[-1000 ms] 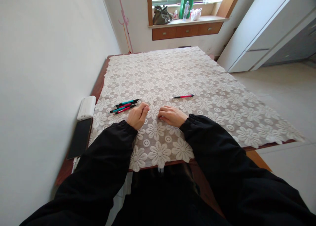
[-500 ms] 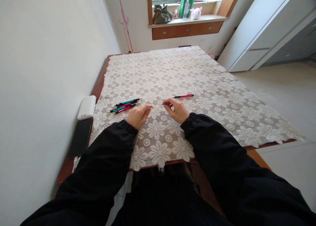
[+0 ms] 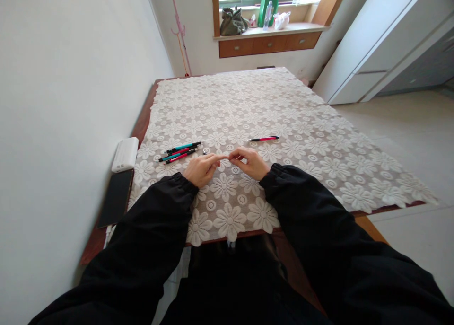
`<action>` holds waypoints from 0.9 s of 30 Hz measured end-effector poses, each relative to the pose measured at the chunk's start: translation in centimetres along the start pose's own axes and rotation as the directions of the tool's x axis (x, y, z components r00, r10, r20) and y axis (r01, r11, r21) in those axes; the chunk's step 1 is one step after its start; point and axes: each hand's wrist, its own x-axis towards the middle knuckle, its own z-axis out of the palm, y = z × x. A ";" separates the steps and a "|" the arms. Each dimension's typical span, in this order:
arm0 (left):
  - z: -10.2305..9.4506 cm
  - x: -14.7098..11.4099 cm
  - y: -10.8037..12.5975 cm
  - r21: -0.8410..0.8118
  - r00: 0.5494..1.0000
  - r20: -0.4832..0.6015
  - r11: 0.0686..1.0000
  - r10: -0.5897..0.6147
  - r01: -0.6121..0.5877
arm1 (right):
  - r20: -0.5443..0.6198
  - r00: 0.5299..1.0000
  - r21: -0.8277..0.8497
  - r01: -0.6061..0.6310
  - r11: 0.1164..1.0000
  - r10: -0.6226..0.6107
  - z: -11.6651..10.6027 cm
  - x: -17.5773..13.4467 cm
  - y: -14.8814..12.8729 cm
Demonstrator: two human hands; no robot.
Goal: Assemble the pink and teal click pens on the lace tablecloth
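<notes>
Evidently both hands meet above the near part of the bench [image 3: 92,244], roughly midway along its near edge and a little way in from it, over the lace tablecloth [image 3: 227,98]. The left hand [image 3: 201,170] stretches its index finger toward the right, with the other fingers curled beneath; the right hand [image 3: 251,164] has its thumb and fingers bent into a loose pinch, their tips at the tip of that index finger. Whether something tiny sits between them is too small to tell, so I cannot say if the fingers of either hand are gripping. Just beyond the left hand's knuckles, toward the far edge, lies a small dark object [image 3: 205,151], its details unclear. Beside that, toward the left edge, a bunch of pens [image 3: 179,153] in teal, red and black lies close together, all slanting much the same way. One red-and-black pen [image 3: 264,138] rests apart from the bunch, beyond the right hand and on its far-edge side. Along the left edge, by the wall, stands a white box-shaped device [image 3: 125,154]; a black flat slab [image 3: 115,199] lies next to it, nearer the near left corner, with a white cable [image 3: 107,235] at its near end.
</notes>
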 end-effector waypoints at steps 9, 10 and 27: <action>0.4 -0.1 -0.4 -0.047 0.998 -0.020 0.998 0.051 -0.052 | 0.075 0.997 0.004 -0.010 1.000 0.010 -0.1 0.0 -0.5; 0.4 0.0 -0.4 -0.049 0.998 -0.020 0.997 0.056 -0.057 | 0.073 0.997 0.006 -0.003 1.000 0.002 -0.1 0.0 -0.6; 0.3 -0.1 -0.4 -0.125 0.998 0.010 0.991 0.058 -0.056 | 0.000 0.999 -0.018 -0.049 0.999 0.049 -0.1 -0.1 -0.5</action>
